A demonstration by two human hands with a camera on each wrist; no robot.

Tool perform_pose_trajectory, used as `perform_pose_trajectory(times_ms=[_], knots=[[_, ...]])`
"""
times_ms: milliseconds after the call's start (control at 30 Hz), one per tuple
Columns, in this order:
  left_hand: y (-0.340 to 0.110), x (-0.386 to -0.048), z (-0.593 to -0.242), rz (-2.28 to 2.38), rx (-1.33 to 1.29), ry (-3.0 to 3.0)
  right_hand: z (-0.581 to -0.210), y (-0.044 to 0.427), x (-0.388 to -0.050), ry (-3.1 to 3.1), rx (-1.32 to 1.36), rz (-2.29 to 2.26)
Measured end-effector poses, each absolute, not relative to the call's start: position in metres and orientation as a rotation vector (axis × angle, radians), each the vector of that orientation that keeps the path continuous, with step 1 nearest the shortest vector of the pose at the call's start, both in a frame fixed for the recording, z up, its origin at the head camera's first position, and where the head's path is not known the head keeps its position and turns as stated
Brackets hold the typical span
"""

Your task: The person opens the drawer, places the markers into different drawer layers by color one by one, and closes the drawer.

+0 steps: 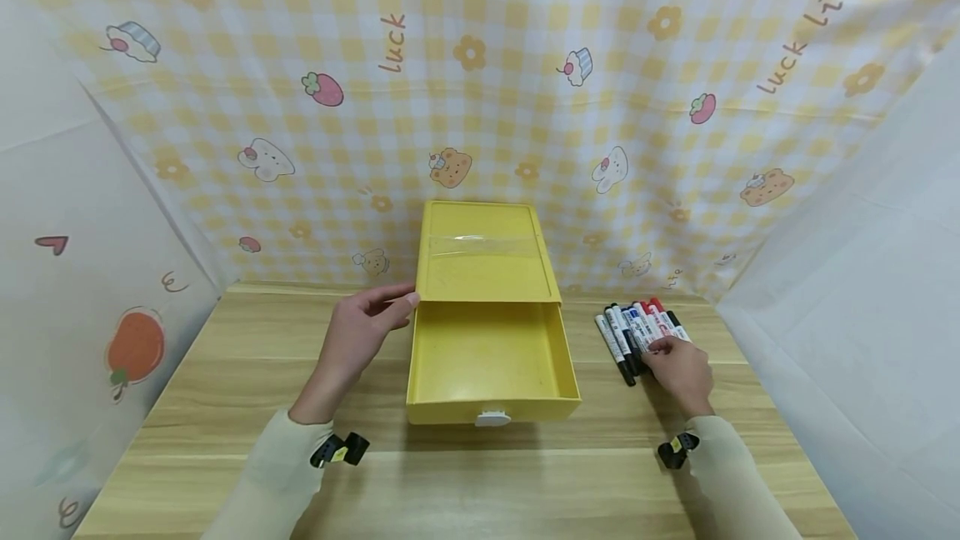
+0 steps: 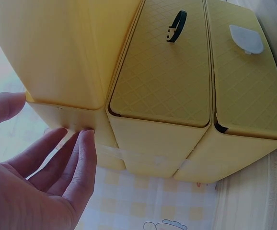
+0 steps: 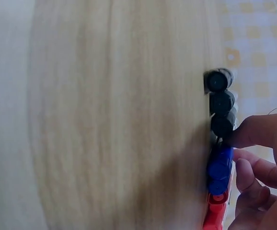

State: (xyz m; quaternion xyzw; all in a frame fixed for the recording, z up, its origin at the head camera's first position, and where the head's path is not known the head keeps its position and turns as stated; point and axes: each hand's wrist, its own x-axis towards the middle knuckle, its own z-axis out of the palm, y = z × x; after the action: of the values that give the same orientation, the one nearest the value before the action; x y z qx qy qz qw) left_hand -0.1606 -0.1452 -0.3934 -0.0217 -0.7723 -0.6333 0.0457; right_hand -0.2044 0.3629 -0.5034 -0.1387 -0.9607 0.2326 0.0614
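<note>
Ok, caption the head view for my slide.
Left grip touching a yellow cabinet with its drawer open; right grip at the markers.

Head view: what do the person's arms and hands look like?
The left sleeve and right sleeve are long, plain and pale cream. At each wrist sits a small black device with a yellow patch. Left hand and right hand are ungloved.

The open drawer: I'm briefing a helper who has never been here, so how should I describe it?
On the wooden table stands a yellow drawer unit. Find its top drawer, with a white handle on the front. Unlike the middle drawer and bottom drawer below it, it is pulled out.
</note>
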Motion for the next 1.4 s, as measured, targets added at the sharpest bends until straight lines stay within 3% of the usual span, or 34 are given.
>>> perform_pose_trajectory(times_ms=[1400], knots=[[-0.1458, -0.1609, -0.3935, -1.932, -0.056, -2.366, -0.5081, 0.3628, -0.2048, -2.815, -0.492, 0.758]])
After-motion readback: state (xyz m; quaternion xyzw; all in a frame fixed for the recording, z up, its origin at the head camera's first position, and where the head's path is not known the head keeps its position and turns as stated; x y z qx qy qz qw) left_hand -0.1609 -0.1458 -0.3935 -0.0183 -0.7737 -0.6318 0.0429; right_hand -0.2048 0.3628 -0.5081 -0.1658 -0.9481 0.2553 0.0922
